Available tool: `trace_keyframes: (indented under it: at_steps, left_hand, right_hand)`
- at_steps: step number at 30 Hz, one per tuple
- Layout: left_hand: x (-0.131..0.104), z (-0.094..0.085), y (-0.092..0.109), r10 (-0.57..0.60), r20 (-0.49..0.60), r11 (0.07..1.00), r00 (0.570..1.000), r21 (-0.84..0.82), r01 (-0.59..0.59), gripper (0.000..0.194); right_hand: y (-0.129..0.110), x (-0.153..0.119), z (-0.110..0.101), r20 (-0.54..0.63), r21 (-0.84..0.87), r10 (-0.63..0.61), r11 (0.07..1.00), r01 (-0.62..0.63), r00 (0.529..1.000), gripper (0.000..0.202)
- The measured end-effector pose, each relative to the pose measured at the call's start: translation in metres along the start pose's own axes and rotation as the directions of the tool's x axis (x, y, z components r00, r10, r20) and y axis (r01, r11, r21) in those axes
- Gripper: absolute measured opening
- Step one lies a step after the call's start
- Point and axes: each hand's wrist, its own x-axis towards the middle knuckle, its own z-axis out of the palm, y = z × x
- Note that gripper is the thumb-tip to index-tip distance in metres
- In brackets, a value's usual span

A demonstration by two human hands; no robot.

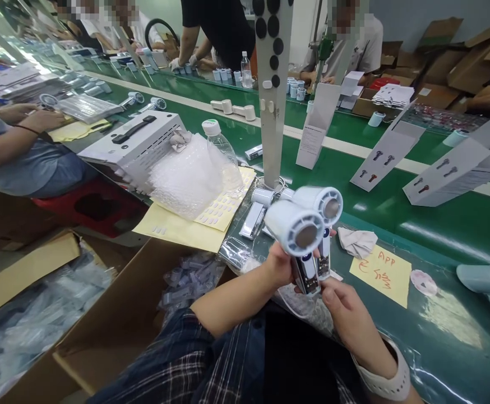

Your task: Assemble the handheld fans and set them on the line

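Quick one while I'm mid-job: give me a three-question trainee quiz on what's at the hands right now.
1. True or false: the left hand and right hand together hold two handheld fans side by side.
2. Which lies just right of the fans on the green table?
A. a crumpled cloth
B. a screwdriver
C. a roll of tape
3. Fill in: the yellow note beside the cloth carries the red handwritten word ____.

Key: 1 true; 2 A; 3 APP
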Motion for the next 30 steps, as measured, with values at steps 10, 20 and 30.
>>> trace_keyframes:
  at_steps: [10,20,30]
  left_hand:
    - [0.006,0.020,0.013,0.052,-0.064,0.982,0.997,-0.178,-0.063,0.088]
    - [0.007,0.020,0.024,0.037,-0.037,0.984,0.999,-0.172,-0.043,0.090]
    - [0.007,0.017,-0.001,0.122,0.009,0.992,0.992,-0.042,-0.122,0.097]
  right_hand:
    - [0.000,-0.016,0.002,-0.060,-0.221,-0.196,0.959,0.178,0.979,0.040]
    - [-0.001,-0.018,0.003,-0.163,-0.117,-0.080,0.991,0.061,0.983,0.048]
    - [0.014,-0.025,0.022,-0.288,0.212,0.074,0.977,-0.012,0.955,0.051]
